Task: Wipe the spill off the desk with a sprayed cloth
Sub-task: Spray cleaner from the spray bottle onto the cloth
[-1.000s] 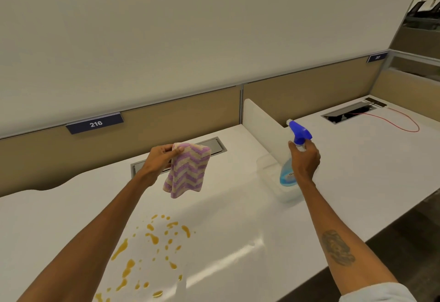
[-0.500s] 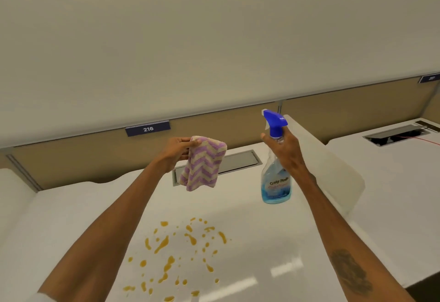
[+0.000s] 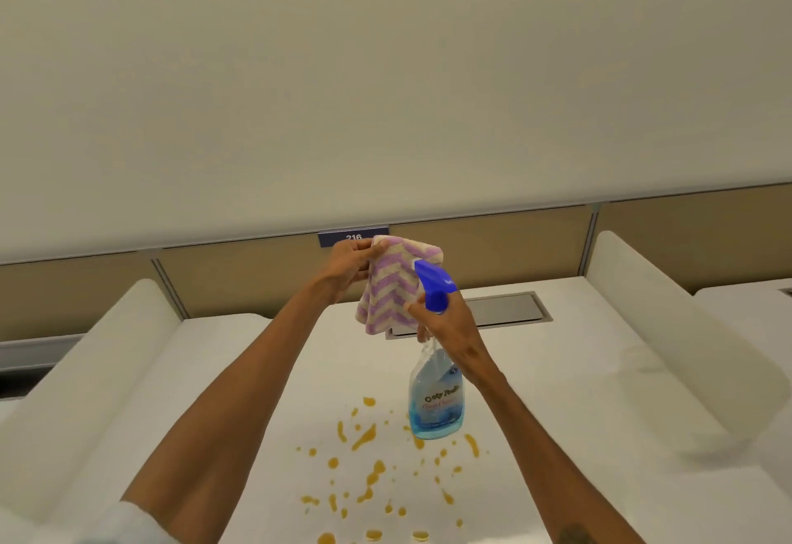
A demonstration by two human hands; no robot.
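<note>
My left hand (image 3: 350, 262) pinches the top corner of a purple-and-cream chevron cloth (image 3: 388, 294), which hangs in the air above the white desk (image 3: 557, 393). My right hand (image 3: 450, 322) grips the neck of a clear spray bottle (image 3: 437, 397) with blue liquid. Its blue trigger head (image 3: 433, 286) sits right in front of the cloth, nozzle pointing at it. An orange spill (image 3: 373, 475) lies scattered in drops on the desk below both hands; the bottle's base hides some of it.
White side dividers stand at the left (image 3: 85, 372) and right (image 3: 668, 329) of the desk. A grey cable hatch (image 3: 501, 312) sits at the back, under a tan partition with a "216" label (image 3: 353, 237). Behind it rises a pale wall with dark lettering.
My right hand has brought the spray bottle leftward until its nozzle is against the cloth. The cloth stays hanging from my left hand. The view has swung so the spill is centred.
</note>
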